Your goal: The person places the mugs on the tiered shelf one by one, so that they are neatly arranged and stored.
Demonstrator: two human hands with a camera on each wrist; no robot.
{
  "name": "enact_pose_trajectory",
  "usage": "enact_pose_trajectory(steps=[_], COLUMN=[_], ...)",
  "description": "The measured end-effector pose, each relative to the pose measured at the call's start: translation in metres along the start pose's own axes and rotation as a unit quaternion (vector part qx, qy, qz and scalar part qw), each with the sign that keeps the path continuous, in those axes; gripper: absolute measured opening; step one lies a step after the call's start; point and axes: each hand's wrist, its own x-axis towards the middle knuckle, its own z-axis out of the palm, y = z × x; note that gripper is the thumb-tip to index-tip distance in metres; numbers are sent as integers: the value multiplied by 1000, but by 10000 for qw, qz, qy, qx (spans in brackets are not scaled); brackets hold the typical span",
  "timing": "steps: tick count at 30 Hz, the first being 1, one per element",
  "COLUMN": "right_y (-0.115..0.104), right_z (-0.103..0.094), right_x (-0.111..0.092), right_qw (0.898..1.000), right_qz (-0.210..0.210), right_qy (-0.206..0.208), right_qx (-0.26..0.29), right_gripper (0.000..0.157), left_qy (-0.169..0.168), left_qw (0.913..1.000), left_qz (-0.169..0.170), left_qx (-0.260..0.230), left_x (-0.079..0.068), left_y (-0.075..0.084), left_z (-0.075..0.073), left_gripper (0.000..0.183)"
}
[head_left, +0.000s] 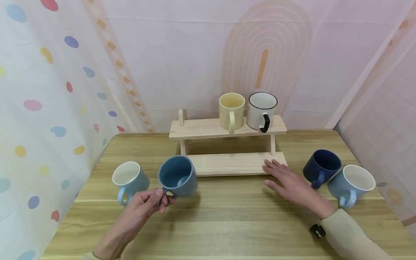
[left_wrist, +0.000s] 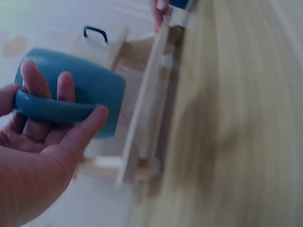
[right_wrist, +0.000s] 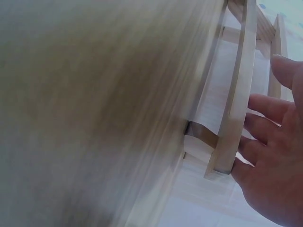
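- Nearest the left wrist camera, the left hand (left_wrist: 45, 156) has its fingers curled around the handle of a teal mug (head_left: 178, 177), two of them through the loop.
- Only the head view looks into this mug, where a paler round patch shows at the bottom; the left wrist view gives its outer wall and a gap between it and the table (head_left: 227, 224).
- By the head view, the mug is in front of the left end of the lower board (head_left: 234, 164) of a wooden rack (head_left: 198, 128).
- At that board's right end, the right hand (head_left: 289, 182) rests its fingertips, fingers extended and apart, gripping nothing.
- Beneath the board, the right wrist view shows a short support (right_wrist: 201, 135) that the head view hides.
- On the upper tier, a yellow mug (head_left: 231, 112) stands beside a white mug (head_left: 258, 115) with black rim and handle; their insides look yellow and white.
- Left of the teal mug stands a light-blue mug (head_left: 138, 184), whitish inside.
- Far right, a navy mug (head_left: 320, 166), dark within, stands next to another light-blue mug (head_left: 349, 186) with a whitish interior.
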Motion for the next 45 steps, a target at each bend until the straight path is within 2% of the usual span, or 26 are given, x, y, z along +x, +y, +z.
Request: enact_pose_trajectory(steps=[5,8,16,21,28,37,45], right_y=[2,3,3,2,1,0,0], right_z=[-1,-1,-1,0,1,0,-1], right_x=[-2,-2,-1,0,1,-2,-1], right_qw=[10000,10000,9999,9999,10000,10000,9999], right_qz=[50,3,-87,-73,-43,-24,-92], right_qy=[-31,-14,23,-25,-39,-37,19], right_qx=[24,59,85,92,76,62,73], right_gripper=[54,53,52,52,51,50,51], left_qy=[148,350,1126,1482,1788,2254,2373], left_qw=[9991,9980,9927,9885,9833,9697,9668], left_qz=[383,488,326,244,337,868,894], left_qx=[104,193,272,193,1,-359,-326], left_x=[11,18,40,55,78,108,128], left_y=[12,19,35,40,48,51,52], left_z=[17,25,40,47,58,71,73], left_gripper=[35,36,43,42,39,34,37])
